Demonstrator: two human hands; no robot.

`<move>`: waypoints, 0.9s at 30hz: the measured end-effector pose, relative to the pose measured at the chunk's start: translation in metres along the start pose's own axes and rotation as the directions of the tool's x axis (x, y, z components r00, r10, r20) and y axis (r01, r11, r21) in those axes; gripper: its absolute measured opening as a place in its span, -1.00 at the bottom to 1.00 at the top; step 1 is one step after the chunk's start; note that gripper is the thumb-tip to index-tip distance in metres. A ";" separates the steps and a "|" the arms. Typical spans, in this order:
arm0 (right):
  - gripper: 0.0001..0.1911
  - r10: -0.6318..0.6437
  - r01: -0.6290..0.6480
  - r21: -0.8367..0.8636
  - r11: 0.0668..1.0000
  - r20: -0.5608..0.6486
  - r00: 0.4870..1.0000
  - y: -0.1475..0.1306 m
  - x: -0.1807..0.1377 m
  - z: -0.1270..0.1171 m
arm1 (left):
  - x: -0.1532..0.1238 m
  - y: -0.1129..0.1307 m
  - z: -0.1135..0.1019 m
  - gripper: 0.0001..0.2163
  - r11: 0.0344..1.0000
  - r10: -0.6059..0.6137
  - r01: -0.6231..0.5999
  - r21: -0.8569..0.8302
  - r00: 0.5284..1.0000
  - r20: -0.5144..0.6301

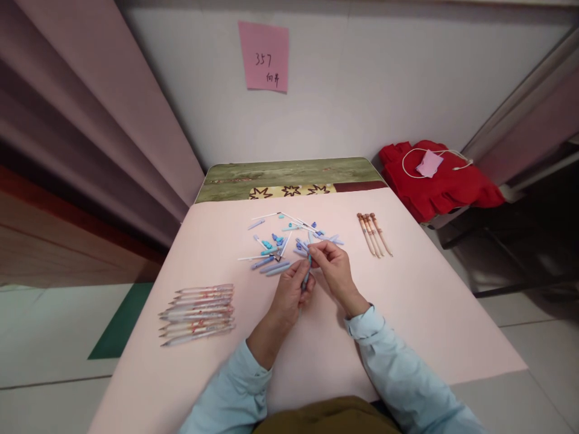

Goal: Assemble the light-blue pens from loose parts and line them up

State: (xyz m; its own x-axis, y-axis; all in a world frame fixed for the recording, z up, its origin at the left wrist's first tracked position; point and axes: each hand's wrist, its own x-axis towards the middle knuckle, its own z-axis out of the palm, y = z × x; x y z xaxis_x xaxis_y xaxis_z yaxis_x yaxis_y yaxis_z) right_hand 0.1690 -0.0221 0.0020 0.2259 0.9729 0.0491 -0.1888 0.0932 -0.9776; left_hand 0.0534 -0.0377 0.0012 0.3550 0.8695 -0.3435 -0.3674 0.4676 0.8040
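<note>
My left hand (pixel 289 295) is closed round the lower part of a bluish pen barrel (pixel 307 274), held upright over the pink table (pixel 407 313). The fingers of my right hand (pixel 332 265) pinch the barrel's top end. Just behind both hands lies a loose heap of blue pen parts (pixel 284 241): barrels, caps, thin refills.
A row of several finished pale pens (pixel 199 313) lies at the table's left. Several wooden pens (pixel 373 234) lie at the right. A red cloth (pixel 438 178) with a pink note and a white cord sits beyond the right corner. A pink paper (pixel 265 55) hangs on the wall.
</note>
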 end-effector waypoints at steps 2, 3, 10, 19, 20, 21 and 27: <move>-0.72 -0.042 0.041 -0.037 0.998 -0.032 0.999 -0.001 -0.002 0.002 | 0.000 0.000 0.000 -0.65 0.999 0.024 -0.023 0.025 0.999 -0.025; -0.72 -0.057 0.055 -0.050 0.997 -0.045 0.997 -0.001 -0.002 0.003 | 0.000 -0.001 -0.001 -0.65 0.999 0.033 -0.032 0.037 0.999 -0.033; -0.75 -0.082 0.078 -0.090 0.993 -0.044 0.996 0.000 -0.003 0.003 | -0.001 0.000 -0.001 -0.66 0.997 0.036 -0.033 0.077 0.998 -0.045; -0.72 -0.029 0.030 0.007 1.000 -0.053 0.998 0.004 -0.007 0.006 | -0.001 0.003 0.000 -0.66 0.999 0.015 -0.014 0.052 1.000 -0.022; -0.72 -0.022 0.023 0.017 1.000 -0.049 0.999 0.004 -0.007 0.007 | -0.001 0.003 0.000 -0.66 0.998 0.030 -0.029 0.053 0.999 -0.020; -0.72 -0.015 0.016 0.025 1.000 -0.041 0.999 0.003 -0.007 0.007 | -0.001 0.004 0.000 -0.65 0.998 0.045 -0.044 0.053 0.999 -0.018; -0.72 -0.015 0.017 0.038 0.999 -0.044 0.999 -0.001 -0.004 0.004 | -0.001 0.006 0.002 -0.71 0.997 0.059 -0.060 0.043 0.998 0.008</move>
State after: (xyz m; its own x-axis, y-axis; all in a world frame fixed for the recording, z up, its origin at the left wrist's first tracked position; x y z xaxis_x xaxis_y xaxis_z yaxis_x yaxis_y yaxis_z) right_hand 0.1643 -0.0249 0.0035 0.2709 0.9610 0.0551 -0.2207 0.1177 -0.9682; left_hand 0.0520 -0.0364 0.0072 0.3398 0.8943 -0.2912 -0.3508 0.4078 0.8430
